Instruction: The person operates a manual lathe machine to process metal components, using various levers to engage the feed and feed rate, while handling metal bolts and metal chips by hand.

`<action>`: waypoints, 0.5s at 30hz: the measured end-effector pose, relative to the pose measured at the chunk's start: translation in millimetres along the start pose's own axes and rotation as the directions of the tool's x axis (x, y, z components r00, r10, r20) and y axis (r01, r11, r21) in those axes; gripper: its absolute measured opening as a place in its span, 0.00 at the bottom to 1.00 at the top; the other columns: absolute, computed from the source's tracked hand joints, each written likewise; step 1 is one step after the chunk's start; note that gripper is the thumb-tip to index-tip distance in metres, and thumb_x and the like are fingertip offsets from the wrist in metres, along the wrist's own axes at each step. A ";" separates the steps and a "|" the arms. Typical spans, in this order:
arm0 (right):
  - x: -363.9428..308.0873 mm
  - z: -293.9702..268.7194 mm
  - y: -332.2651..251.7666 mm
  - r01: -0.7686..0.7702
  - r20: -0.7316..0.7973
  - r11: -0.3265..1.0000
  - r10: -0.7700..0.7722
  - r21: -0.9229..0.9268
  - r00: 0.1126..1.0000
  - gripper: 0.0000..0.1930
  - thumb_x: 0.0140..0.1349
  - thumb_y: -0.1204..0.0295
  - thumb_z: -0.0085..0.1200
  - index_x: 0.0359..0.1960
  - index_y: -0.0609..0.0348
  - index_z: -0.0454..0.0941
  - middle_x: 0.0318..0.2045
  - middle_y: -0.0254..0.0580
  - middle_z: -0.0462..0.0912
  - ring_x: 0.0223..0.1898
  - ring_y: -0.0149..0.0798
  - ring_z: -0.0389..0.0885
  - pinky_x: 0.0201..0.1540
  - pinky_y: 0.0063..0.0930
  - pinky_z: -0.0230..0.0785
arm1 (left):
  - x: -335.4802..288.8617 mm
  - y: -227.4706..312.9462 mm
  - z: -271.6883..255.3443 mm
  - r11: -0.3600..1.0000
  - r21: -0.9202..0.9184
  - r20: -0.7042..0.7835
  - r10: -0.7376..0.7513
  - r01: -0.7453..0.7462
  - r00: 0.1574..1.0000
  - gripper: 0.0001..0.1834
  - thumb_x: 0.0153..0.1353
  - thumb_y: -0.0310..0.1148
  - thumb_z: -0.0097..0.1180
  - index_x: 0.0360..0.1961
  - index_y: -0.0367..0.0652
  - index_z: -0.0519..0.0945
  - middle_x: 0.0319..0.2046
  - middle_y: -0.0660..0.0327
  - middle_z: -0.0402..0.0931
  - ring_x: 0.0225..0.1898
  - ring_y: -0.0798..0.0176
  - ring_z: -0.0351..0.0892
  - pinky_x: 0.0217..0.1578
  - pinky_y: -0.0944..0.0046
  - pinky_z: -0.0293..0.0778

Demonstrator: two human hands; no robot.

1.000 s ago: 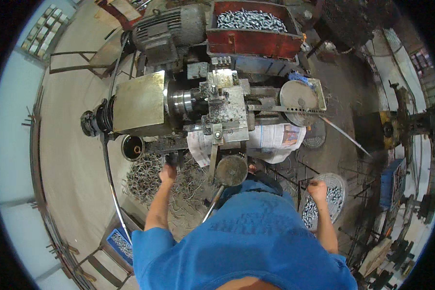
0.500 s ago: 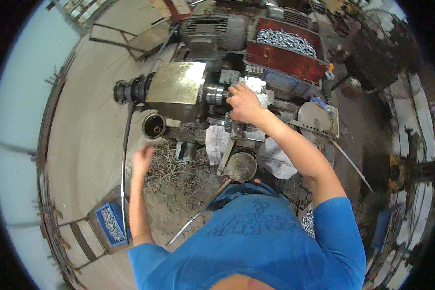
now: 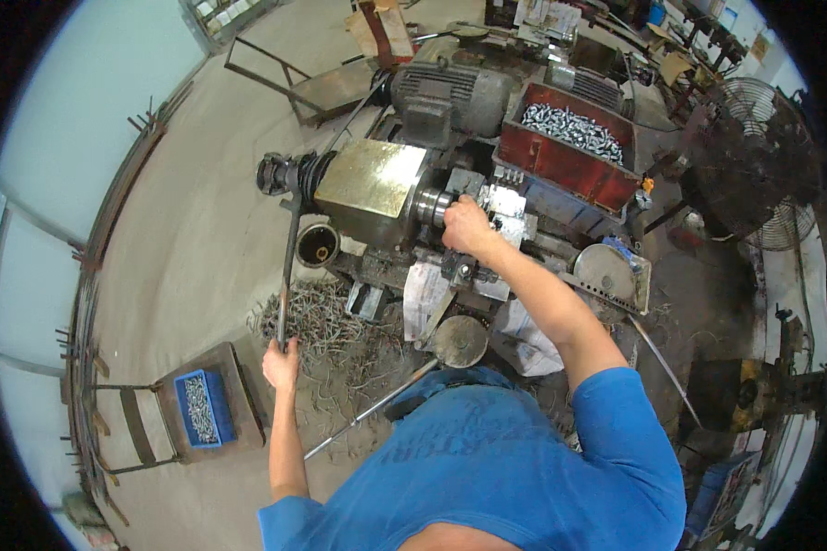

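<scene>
My left hand (image 3: 281, 365) is closed round the lower end of a long metal lever (image 3: 289, 266). The lever rises to the black shaft end (image 3: 280, 173) at the left of a lathe-like machine with a shiny, metal-topped housing (image 3: 374, 174). My right hand (image 3: 470, 226) is at the round steel chuck (image 3: 432, 207) on the housing's right side, its fingers bent and pressed together. Whatever lies between those fingers is hidden. Just right of the hand sits a bright metal block (image 3: 504, 204). A round handle disc (image 3: 459, 342) is below, close to my body.
A red bin (image 3: 570, 151) of small metal parts stands behind the machine. At lower left, a blue box (image 3: 202, 409) of similar parts rests on a trolley. Metal scraps (image 3: 317, 317) litter the floor. A round pot (image 3: 318, 245) hangs beside the housing; a large fan (image 3: 753, 174) is at right.
My left hand, earlier apart from the lever, has come down and now grips its end. The lever has swung with respect to the machine. My right hand stays by the chuck; the view has shifted.
</scene>
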State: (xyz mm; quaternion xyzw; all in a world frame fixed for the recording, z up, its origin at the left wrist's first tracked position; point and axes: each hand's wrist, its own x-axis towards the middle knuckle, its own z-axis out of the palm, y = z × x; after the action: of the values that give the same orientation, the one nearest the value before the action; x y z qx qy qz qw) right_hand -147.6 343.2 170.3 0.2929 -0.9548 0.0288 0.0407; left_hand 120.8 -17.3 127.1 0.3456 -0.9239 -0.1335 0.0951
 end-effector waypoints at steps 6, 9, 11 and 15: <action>-28.6 -83.4 8.6 -0.060 -0.174 0.998 0.059 0.002 0.983 0.11 0.37 0.64 0.54 0.19 0.59 0.80 0.26 0.47 0.79 0.40 0.47 0.72 0.47 0.34 0.63 | 1.0 -11.1 6.4 0.999 -0.021 -0.011 0.034 -0.034 0.999 0.20 0.47 0.48 0.57 0.24 0.38 0.74 0.22 0.45 0.75 0.29 0.40 0.75 0.32 0.47 0.70; -45.4 -122.3 71.7 -0.181 -0.285 0.980 0.198 0.087 0.938 0.20 0.35 0.66 0.57 0.34 0.60 0.79 0.45 0.50 0.72 0.46 0.49 0.67 0.50 0.39 0.63 | 33.9 -16.5 6.5 0.984 -0.148 0.202 0.127 -0.097 0.971 0.18 0.47 0.43 0.60 0.25 0.36 0.75 0.21 0.47 0.75 0.26 0.45 0.77 0.29 0.51 0.71; -59.9 -134.2 89.3 -0.278 -0.601 0.956 0.170 -0.091 0.781 0.29 0.34 0.73 0.54 0.47 0.57 0.74 0.52 0.55 0.66 0.49 0.55 0.66 0.53 0.42 0.62 | 63.4 -4.1 -3.0 0.951 -0.308 0.444 0.178 -0.037 0.878 0.15 0.46 0.37 0.62 0.25 0.33 0.76 0.19 0.50 0.76 0.22 0.53 0.78 0.26 0.56 0.72; -132.6 -105.6 76.8 -0.085 -0.464 0.967 0.191 0.239 0.865 0.31 0.33 0.70 0.57 0.48 0.57 0.73 0.58 0.59 0.60 0.52 0.57 0.66 0.54 0.42 0.62 | 80.8 15.4 18.0 0.916 -0.395 0.401 0.243 -0.073 0.883 0.11 0.46 0.27 0.58 0.30 0.30 0.77 0.19 0.56 0.76 0.20 0.63 0.76 0.23 0.64 0.71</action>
State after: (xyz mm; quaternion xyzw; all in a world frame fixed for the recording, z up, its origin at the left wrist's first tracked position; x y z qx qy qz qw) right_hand -75.0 488.8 260.4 0.2095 -0.9244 0.2047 0.2442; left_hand 46.5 -56.5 121.6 0.2042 -0.9048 -0.3711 -0.0431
